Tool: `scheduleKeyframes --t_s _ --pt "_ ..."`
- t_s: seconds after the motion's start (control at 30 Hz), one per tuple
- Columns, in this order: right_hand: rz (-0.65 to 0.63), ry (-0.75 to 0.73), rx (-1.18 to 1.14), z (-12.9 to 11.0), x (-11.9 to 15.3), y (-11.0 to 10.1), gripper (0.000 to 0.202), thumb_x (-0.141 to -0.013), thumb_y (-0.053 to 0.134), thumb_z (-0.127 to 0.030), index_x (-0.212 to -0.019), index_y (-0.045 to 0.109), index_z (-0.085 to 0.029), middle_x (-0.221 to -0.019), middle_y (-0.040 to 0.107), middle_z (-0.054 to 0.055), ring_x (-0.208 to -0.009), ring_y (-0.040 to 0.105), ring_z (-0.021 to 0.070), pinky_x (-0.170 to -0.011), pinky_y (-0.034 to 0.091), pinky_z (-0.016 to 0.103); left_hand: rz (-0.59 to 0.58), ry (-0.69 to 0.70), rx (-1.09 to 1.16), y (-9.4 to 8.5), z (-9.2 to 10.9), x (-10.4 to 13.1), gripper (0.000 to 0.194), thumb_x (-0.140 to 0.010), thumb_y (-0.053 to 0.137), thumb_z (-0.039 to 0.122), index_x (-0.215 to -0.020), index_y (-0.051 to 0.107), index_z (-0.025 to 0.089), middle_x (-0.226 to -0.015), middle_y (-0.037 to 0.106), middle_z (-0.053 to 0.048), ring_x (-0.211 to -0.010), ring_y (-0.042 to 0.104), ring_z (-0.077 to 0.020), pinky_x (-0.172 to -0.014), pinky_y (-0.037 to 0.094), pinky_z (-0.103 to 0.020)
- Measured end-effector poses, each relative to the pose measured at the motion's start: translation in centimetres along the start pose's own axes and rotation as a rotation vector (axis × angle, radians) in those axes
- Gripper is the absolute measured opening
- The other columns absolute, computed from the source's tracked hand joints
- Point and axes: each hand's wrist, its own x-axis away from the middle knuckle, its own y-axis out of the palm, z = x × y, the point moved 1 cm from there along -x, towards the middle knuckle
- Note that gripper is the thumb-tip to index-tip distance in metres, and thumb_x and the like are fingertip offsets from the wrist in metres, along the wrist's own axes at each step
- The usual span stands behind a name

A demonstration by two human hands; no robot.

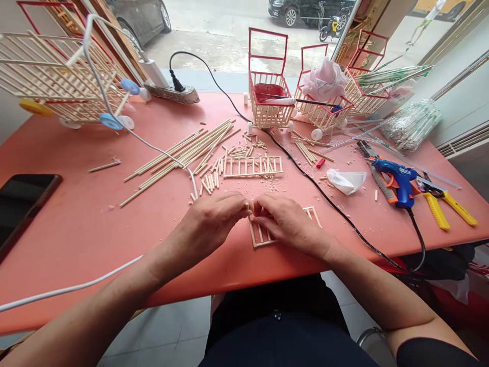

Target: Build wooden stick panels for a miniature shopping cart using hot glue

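- The ladder-like wooden stick frame (263, 245) lies on the pink tabletop (183, 275) near its front edge, partly covered by the right hand (284, 221).
- The left hand (214, 219) pinches a small pale stick piece (247, 206) between thumb and fingers, above the frame's left end.
- The right hand's fingers are bent close to the left fingertips; whether they grip anything, I cannot tell.
- Just beyond the hands, a second stick frame (252, 175) lies among short cut sticks (216, 179) and crumbs.
- To its left, long wooden sticks (179, 159) lie in a loose, fanned pile.
- To the right are a crumpled white paper (346, 181), a blue glue gun (401, 178) and yellow-handled pliers (446, 201).
- At the back stands a red-rimmed miniature cart (270, 102); a larger stick cart (64, 81) is at the far left.
- A dark phone (25, 206) lies at the left edge.
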Motion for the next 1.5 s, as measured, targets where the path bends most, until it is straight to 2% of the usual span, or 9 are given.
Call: scheduleKeyframes --t_s 0.1,0.5,0.73,1.03,1.5 --pt "-0.002 0.001 -0.04 -0.06 0.05 -0.15 0.013 -0.093 0.067 -0.007 -0.094 0.062 -0.02 -0.084 0.061 -0.001 -0.077 0.053 0.0152 -0.074 0.037 0.027 0.004 0.023 0.014 -0.1 -0.03 -0.06 0.025 -0.106 0.054 0.017 -0.083 0.063 0.016 -0.079 0.071 -0.004 -0.07 0.064 -0.0155 -0.065 0.048 -0.026" --pt "0.012 -0.04 -0.031 0.07 0.08 -0.29 0.015 -0.094 0.061 -0.004 -0.092 0.063 -0.019 -0.087 0.061 0.0 -0.076 0.053 0.0136 -0.072 0.037 0.025 0.006 0.02 0.023 0.08 -0.27 0.02 0.024 -0.106 0.053 0.017 -0.085 0.064 0.017 -0.083 0.074 -0.005 -0.072 0.067 -0.0161 -0.066 0.048 -0.026" --pt "0.011 -0.05 -0.069 -0.23 -0.02 -0.58 0.009 -0.095 0.068 -0.011 -0.09 0.067 -0.019 -0.088 0.062 0.0 -0.076 0.056 0.0124 -0.074 0.039 0.024 0.004 0.032 0.041 -0.06 -0.33 -0.01 0.024 -0.106 0.052 0.016 -0.085 0.064 0.016 -0.082 0.072 -0.005 -0.072 0.066 -0.0157 -0.066 0.047 -0.025" --pt "0.059 -0.06 -0.12 -0.02 -0.19 -0.03 0.008 -0.098 0.07 -0.02 -0.09 0.071 -0.019 -0.088 0.064 0.0 -0.079 0.059 0.0122 -0.072 0.04 0.023 -0.047 -0.05 0.103 -0.18 -0.77 -0.01 0.024 -0.104 0.049 0.018 -0.082 0.061 0.019 -0.085 0.074 -0.005 -0.074 0.068 -0.0156 -0.068 0.05 -0.025" --pt "0.055 -0.034 -0.143 -0.07 -0.33 0.09 0.007 -0.096 0.071 -0.018 -0.089 0.07 -0.017 -0.087 0.065 -0.001 -0.081 0.06 0.0127 -0.074 0.039 0.024 -0.06 -0.065 0.166 -0.02 -1.02 -0.19 0.024 -0.104 0.05 0.019 -0.083 0.062 0.017 -0.084 0.073 -0.006 -0.074 0.067 -0.0157 -0.069 0.05 -0.026"
